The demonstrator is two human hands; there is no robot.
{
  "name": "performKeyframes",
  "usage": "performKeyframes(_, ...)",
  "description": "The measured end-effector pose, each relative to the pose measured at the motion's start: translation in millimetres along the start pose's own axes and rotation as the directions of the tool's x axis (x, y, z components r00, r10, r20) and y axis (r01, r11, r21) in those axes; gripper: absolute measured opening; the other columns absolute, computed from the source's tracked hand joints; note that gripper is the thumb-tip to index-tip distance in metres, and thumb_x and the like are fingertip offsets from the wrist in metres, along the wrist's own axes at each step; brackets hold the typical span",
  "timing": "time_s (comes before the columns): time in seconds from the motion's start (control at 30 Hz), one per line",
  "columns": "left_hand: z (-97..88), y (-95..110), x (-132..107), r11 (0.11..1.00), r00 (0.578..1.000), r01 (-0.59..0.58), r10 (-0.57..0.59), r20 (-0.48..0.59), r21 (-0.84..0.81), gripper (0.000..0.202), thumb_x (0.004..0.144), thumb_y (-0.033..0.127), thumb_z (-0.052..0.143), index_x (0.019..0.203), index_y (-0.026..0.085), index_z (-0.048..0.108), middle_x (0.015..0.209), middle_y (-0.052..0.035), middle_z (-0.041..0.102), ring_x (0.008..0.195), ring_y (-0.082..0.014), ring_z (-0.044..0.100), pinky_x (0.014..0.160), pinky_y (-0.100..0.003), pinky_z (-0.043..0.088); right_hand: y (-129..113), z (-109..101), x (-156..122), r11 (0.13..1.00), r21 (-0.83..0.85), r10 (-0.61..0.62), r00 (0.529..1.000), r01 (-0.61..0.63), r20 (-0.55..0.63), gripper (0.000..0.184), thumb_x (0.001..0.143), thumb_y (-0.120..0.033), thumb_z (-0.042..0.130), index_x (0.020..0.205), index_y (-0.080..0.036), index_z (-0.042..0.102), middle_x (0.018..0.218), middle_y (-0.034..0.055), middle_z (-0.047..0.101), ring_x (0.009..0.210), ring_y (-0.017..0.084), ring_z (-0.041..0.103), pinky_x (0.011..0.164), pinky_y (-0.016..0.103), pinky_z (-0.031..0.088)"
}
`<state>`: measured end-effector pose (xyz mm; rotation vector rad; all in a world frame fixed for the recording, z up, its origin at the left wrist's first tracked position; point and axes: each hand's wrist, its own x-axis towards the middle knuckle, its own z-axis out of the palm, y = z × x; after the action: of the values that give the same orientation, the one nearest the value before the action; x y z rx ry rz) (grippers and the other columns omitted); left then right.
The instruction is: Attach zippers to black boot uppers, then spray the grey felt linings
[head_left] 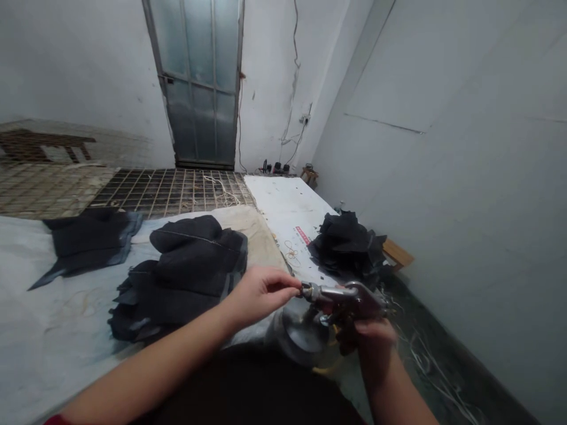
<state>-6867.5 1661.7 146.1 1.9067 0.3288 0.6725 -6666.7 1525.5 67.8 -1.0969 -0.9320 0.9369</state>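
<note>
My right hand grips the handle of a metal spray gun, whose round metal cup hangs beneath it. My left hand pinches the gun's nozzle tip with thumb and fingers. Both hands are low in the middle of the view, over the edge of a work surface. A pile of dark denim pieces lies just left of my left hand.
Another dark fabric heap sits on a white board to the right. A single denim piece lies far left on the pale covered table. Beyond are a tiled floor, a metal door and white walls.
</note>
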Motion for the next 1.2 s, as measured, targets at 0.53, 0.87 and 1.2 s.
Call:
performKeyframes(0.53, -3.3, 20, -2, 0.689, 0.939, -0.312, 0.33, 0.1, 0.654, 0.015, 0.076, 0.014, 0.049, 0.068, 0.016, 0.061, 0.064, -0.0009, 0.062, 0.058, -0.0097, 0.054, 0.055, -0.02, 0.04, -18, 8, 6, 0.998, 0.004, -0.059, 0.996, 0.059, 0.069, 0.047, 0.049, -0.043, 0.069, 0.092, -0.024, 0.065, 0.076, 0.0058, 0.07, 0.069, 0.03, 0.065, 0.057, 0.039, 0.049)
performKeyframes(0.87, 1.8, 17, 2, 0.882, 0.994, -0.085, 0.106, -0.02, 0.463, 0.01, 0.061, 0.007, 0.052, 0.06, 0.015, 0.058, 0.06, 0.0019, 0.057, 0.059, -0.0085, 0.05, 0.058, -0.02, 0.037, -11, 3, 0, 1.0, -0.023, 0.008, 0.996, -0.006, 0.09, 0.052, 0.051, -0.042, 0.071, 0.098, -0.021, 0.066, 0.08, 0.0078, 0.071, 0.047, 0.022, 0.059, 0.042, 0.033, 0.045)
performKeyframes(1.2, 4.0, 4, 4, 0.995, 0.994, 0.069, -0.062, -0.087, 0.071, 0.006, 0.055, 0.01, 0.048, 0.053, 0.014, 0.052, 0.057, 0.0025, 0.053, 0.057, -0.008, 0.046, 0.057, -0.02, 0.038, -11, 5, 7, 0.996, 0.056, -0.081, 0.976, 0.07, 0.204, 0.047, 0.056, -0.038, 0.073, 0.101, -0.025, 0.067, 0.082, 0.0048, 0.072, 0.072, 0.028, 0.066, 0.063, 0.037, 0.049)
